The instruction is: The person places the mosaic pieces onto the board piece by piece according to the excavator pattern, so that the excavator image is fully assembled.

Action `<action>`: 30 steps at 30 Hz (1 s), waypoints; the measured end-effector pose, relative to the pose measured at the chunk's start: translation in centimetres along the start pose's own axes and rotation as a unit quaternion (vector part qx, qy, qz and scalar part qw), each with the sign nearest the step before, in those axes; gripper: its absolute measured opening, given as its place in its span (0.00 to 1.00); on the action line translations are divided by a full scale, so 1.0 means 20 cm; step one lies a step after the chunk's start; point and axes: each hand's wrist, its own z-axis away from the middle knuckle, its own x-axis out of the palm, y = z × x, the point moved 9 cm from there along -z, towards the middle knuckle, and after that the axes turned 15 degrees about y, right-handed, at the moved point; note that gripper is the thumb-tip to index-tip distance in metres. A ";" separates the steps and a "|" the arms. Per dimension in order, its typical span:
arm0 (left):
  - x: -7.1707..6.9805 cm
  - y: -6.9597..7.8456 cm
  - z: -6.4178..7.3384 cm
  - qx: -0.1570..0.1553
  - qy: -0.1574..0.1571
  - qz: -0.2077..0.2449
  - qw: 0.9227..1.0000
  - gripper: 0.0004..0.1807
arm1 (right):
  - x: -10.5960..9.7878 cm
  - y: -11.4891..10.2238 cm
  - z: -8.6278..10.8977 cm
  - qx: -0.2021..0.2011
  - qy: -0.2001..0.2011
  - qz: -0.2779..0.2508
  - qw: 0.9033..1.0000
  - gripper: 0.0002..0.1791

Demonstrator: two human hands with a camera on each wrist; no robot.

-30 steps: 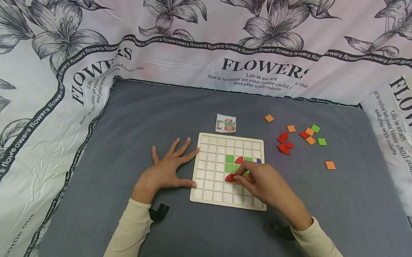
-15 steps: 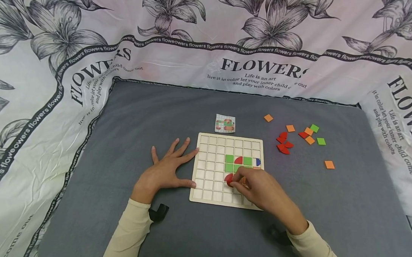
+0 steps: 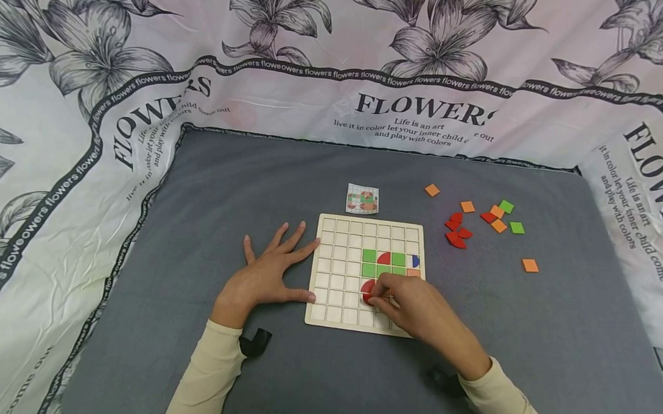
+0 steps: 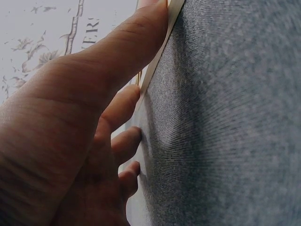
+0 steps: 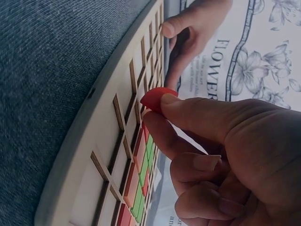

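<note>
Fingers on the left hand are straight and spread, left of centre, with thumb and index tips touching the left edge of the wooden grid board. That hand hasn't really moved, so I'd guess it's just steadying things. Next across, near centre, the little pattern card lies just above the board.

Now the bit that changed: a second ago the held red piece was beside the right side of the placed red piece. Now it's just below it, lower middle of the frame, so my read is it's being lined up with that lower cell. Can't tell if it's seated; the right wrist view has it tilted.

Right hand, just right of that, pinches it between thumb and index, other fingers curled in. Upper right, the loose red pieces, loose green squares and loose orange squares haven't budged, so plenty's still off the board.
</note>
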 end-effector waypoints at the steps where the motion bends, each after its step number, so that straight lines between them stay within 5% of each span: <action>1: 0.00 0.00 0.00 0.001 0.000 0.000 1.000 0.61 | 0.00 0.00 0.00 0.000 0.000 0.001 1.000 0.09; 30: 0.00 0.00 0.00 -0.004 -0.010 -0.007 1.000 0.61 | 0.00 -0.05 0.01 -0.062 0.034 0.098 0.993 0.14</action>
